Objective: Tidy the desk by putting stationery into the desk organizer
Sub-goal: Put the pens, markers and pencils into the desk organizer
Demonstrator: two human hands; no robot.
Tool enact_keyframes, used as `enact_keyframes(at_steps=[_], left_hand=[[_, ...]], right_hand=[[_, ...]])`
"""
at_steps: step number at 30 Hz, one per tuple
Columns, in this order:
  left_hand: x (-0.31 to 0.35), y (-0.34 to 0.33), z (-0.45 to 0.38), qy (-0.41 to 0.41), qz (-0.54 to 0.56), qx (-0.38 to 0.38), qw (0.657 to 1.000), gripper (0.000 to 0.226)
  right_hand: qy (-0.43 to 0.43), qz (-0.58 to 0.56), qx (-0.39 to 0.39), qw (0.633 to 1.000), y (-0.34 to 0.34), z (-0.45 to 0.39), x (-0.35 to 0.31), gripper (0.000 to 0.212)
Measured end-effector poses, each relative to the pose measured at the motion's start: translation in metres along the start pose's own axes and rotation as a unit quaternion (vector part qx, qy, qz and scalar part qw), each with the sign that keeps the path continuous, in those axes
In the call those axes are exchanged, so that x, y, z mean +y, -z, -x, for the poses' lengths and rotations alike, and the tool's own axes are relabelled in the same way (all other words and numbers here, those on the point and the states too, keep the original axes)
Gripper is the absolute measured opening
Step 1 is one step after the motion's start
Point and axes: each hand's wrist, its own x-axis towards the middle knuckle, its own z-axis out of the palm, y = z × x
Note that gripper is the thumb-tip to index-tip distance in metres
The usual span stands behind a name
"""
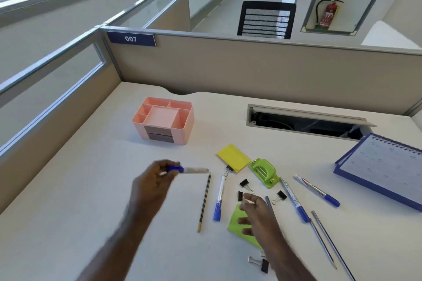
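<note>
A pink desk organizer (163,121) with several empty compartments stands at the back left of the white desk (80,201). My left hand (152,186) is shut on a blue-capped pen (187,170), lifted above the desk in front of the organizer. My right hand (258,214) hovers open over a green sticky pad (237,223). Loose on the desk lie a pencil (204,203), a blue pen (219,197), yellow sticky notes (233,157), a green hole punch (265,172), several black binder clips (244,182), two more blue pens (293,199) and grey pencils (324,239).
A blue desk calendar (383,164) stands at the right. An open cable tray (306,120) is set into the desk behind the stationery. Beige partitions (251,68) close off the back and left sides. Another binder clip (260,262) lies near the front edge.
</note>
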Motion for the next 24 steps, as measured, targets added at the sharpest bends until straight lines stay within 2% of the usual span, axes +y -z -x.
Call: enact_keyframes(at_steps=[4, 6, 11, 15, 21, 24], left_hand=[[-0.001, 0.045, -0.072, -0.061, -0.095, 0.099, 0.989, 0.017], [0.0, 0.063, -0.107, -0.097, -0.139, 0.138, 0.976, 0.019], [0.0, 0.085, -0.177, -0.133, -0.211, 0.207, 0.946, 0.021], [-0.002, 0.081, -0.212, -0.132, -0.255, 0.205, 0.936, 0.023], [-0.012, 0.063, -0.245, -0.084, -0.274, 0.18, 0.941, 0.024], [-0.019, 0.055, -0.259, -0.042, -0.304, 0.151, 0.94, 0.025]], right_hand=[[0.111, 0.152, 0.044, 0.981, 0.02, -0.001, 0.009, 0.022], [0.145, 0.224, 0.047, 0.963, 0.032, -0.001, 0.015, 0.028], [0.167, 0.301, 0.052, 0.937, 0.056, -0.006, 0.029, 0.046], [0.17, 0.308, 0.064, 0.934, 0.068, -0.007, 0.035, 0.061], [0.153, 0.278, 0.114, 0.941, 0.085, -0.006, 0.04, 0.063], [0.117, 0.257, 0.089, 0.955, 0.098, -0.007, 0.04, 0.07]])
